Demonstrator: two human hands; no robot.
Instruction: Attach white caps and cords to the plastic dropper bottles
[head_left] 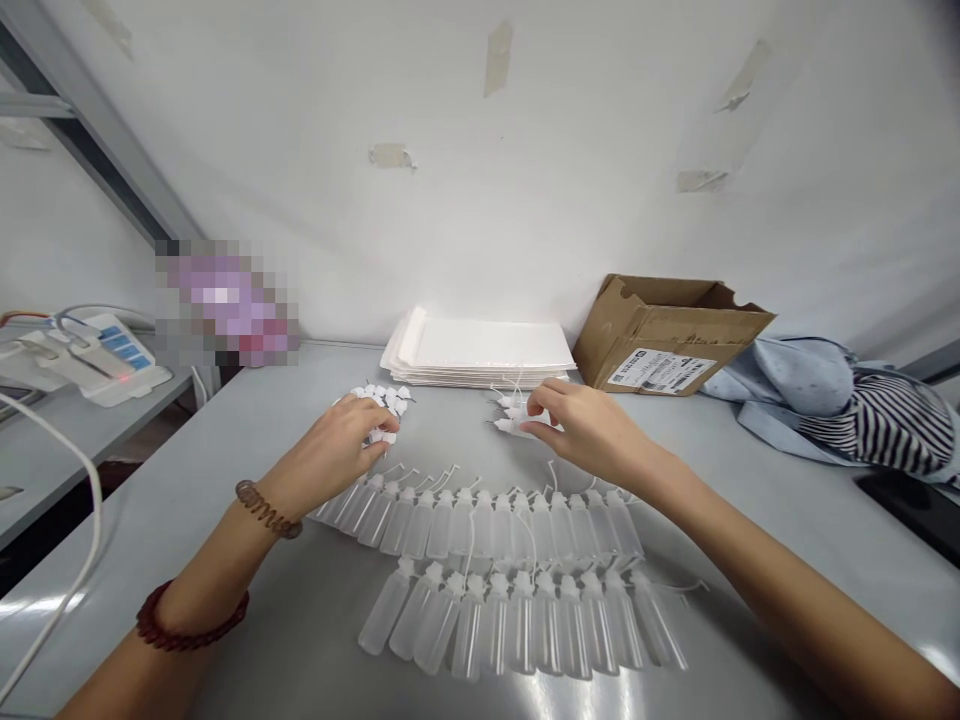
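Observation:
My left hand is over a pile of small white caps with thin needle tips; its thumb and index finger close around one at the pile's near side. On the right, my right hand curls thumb and index finger around a small clear squeeze bottle with a white needle-tip cap. Similar capped bottles lie beside it, partly hidden by the fingers. Nearer to me lie two rows of translucent squeeze bottles, an upper row and a lower row, with white stoppers on thin strips at their necks.
Against the wall lies a stack of white padded envelopes. An open cardboard box stands to its right, beside blue and striped cloth. At far left, a power strip and a white cable rest on another surface.

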